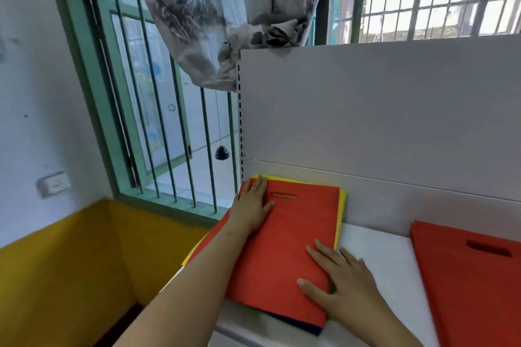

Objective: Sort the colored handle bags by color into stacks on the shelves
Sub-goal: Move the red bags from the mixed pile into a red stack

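White shelf (375,251) by a barred window: both flat, relaxed hands, left (252,205) and right (338,279), press a red bag (284,248) atop the unsorted mixed pile; one red stack (473,284) started, most sorting remains.

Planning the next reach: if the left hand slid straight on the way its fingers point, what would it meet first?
Probably the white back panel of the shelf: the left hand lies flat on the red bag, fingers already near the bag's far edge.

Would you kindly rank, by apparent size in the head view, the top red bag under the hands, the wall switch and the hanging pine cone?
1. Top red bag
2. Wall switch
3. Pine cone
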`<action>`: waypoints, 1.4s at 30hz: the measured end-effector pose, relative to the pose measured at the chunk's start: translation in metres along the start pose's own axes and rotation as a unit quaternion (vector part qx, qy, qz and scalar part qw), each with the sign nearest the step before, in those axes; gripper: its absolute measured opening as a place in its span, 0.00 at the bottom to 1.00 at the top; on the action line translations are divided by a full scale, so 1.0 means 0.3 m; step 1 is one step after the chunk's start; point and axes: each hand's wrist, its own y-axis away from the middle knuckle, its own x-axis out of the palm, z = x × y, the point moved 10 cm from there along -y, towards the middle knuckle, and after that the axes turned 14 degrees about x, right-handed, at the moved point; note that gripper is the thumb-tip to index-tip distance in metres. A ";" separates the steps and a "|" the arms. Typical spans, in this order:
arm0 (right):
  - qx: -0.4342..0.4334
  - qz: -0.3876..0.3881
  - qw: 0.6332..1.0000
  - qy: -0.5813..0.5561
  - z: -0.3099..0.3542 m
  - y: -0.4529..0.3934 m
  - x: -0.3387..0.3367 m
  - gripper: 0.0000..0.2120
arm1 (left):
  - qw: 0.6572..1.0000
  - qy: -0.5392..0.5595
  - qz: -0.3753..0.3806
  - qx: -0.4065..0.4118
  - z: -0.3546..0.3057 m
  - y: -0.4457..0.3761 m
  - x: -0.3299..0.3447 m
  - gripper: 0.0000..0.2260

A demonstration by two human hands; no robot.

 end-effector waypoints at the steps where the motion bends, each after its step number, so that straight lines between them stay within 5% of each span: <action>1: 0.003 0.003 1.000 0.004 -0.003 0.001 -0.004 0.55 | 1.000 -0.010 -0.007 -0.006 -0.008 -0.004 -0.007 0.32; 6: 0.011 0.023 1.000 -0.010 0.002 0.001 0.006 0.55 | 0.992 -0.073 -0.036 -0.092 0.001 0.012 -0.023 0.36; 12: 0.005 -0.005 1.000 0.025 0.016 -0.001 -0.020 0.56 | 0.976 -0.209 -0.005 -0.053 -0.120 0.030 -0.094 0.11; 16: -0.003 -0.006 1.000 -0.008 0.022 0.032 -0.087 0.21 | 0.978 -0.206 0.006 -0.025 -0.209 -0.002 -0.172 0.12; 19: -0.007 -0.006 0.982 -0.190 -0.064 0.097 -0.201 0.13 | 0.989 -0.142 -0.025 0.032 -0.316 -0.087 -0.253 0.10; 22: 0.034 -0.072 0.959 -0.272 -0.261 0.157 -0.321 0.13 | 0.995 -0.055 -0.018 0.084 -0.468 -0.159 -0.250 0.12; 30: 0.202 -0.241 0.930 -0.192 -0.807 0.424 -0.567 0.12 | 0.972 0.086 -0.007 0.218 -0.996 -0.275 -0.014 0.11; 34: 0.304 -0.299 0.897 -0.113 -1.011 0.531 -0.585 0.11 | 0.962 0.017 -0.039 0.270 -1.225 -0.281 0.097 0.18; 37: 0.369 -0.265 0.890 0.040 -1.102 0.532 -0.491 0.15 | 0.982 -0.017 -0.033 0.186 -1.224 -0.246 0.251 0.24; 40: 0.364 -0.274 0.890 -0.015 -1.158 0.533 -0.433 0.20 | 0.986 0.081 0.108 0.098 -1.185 -0.190 0.487 0.27; 42: 0.346 -0.306 0.885 -0.053 -1.141 0.541 -0.459 0.19 | 0.981 0.123 0.121 0.091 -1.179 -0.191 0.531 0.28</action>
